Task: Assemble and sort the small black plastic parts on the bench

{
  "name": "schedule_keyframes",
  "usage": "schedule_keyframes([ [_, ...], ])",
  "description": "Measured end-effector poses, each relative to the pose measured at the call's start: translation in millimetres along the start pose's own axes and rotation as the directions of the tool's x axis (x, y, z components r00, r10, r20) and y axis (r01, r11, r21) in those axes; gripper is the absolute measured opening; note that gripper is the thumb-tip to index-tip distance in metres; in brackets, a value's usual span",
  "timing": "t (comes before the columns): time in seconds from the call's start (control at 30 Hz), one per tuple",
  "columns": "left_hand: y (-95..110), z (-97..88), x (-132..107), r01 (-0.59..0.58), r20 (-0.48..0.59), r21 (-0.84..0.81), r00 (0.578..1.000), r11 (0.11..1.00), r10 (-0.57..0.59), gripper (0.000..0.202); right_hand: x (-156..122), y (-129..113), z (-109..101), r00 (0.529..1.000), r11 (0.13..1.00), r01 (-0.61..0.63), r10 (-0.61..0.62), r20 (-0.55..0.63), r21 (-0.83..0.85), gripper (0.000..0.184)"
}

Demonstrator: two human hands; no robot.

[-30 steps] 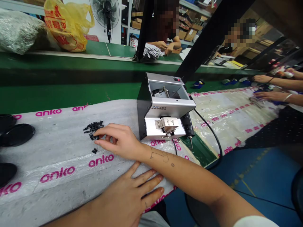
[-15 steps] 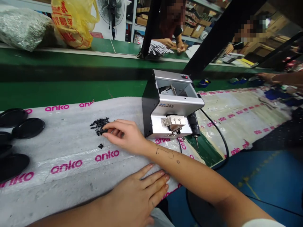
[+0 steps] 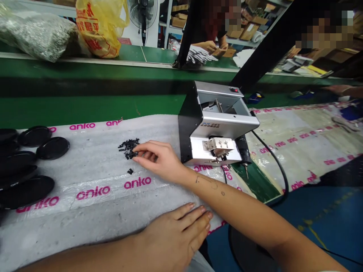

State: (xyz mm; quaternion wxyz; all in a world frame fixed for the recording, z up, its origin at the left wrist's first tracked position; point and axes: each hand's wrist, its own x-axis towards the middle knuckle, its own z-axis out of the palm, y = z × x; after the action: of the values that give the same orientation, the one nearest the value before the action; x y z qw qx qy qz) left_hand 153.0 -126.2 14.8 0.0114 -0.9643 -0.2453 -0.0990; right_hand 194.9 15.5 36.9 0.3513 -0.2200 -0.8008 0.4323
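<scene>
My right hand (image 3: 161, 160) reaches to the edge of a pile of small black plastic pieces (image 3: 127, 145) on the printed foam sheet (image 3: 110, 211). Its thumb and index finger close on one of the small pieces, mostly hidden by the fingertips. A couple of stray pieces (image 3: 130, 171) lie just in front of the pile. My left hand (image 3: 178, 234) rests flat, palm down, near the front edge of the sheet, fingers stretched out and holding nothing. To the right of my right hand stands a silver and black screw feeder (image 3: 228, 122).
Round black dish-shaped parts (image 3: 53, 148) are grouped at the left. An electric screwdriver (image 3: 244, 153) lies beside the feeder, and a black cable (image 3: 273, 158) loops around on the right. Bags, including a yellow one (image 3: 99, 30), sit on the back ledge, with people working beyond.
The view has swung slightly left, so everything appears shifted right. My right hand stays at the pile with its fingertips together; my left hand stays flat.
</scene>
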Motion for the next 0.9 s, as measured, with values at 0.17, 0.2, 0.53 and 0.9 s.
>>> schedule_keyframes([
  [0.17,0,-2.1,0,0.009,-0.016,0.002,1.000,1.000,-0.009,0.047,1,1,-1,1.000,1.000,0.008,-0.008,0.013,0.005,0.016],
  [0.2,0,-2.2,0,0.014,-0.013,0.000,1.000,1.000,-0.014,0.047,1,1,-1,1.000,1.000,0.006,-0.006,0.015,0.004,0.016],
  [0.53,-4,-3.9,0,-0.009,-0.034,0.026,0.999,1.000,0.010,0.047,1,1,-1,1.000,0.999,-0.016,0.016,0.000,0.037,0.016],
  [0.9,-4,14.8,0,-0.006,-0.249,0.137,0.968,0.991,0.040,0.036,2,3,-3,0.997,0.993,-0.072,0.074,-0.015,0.096,0.016],
])
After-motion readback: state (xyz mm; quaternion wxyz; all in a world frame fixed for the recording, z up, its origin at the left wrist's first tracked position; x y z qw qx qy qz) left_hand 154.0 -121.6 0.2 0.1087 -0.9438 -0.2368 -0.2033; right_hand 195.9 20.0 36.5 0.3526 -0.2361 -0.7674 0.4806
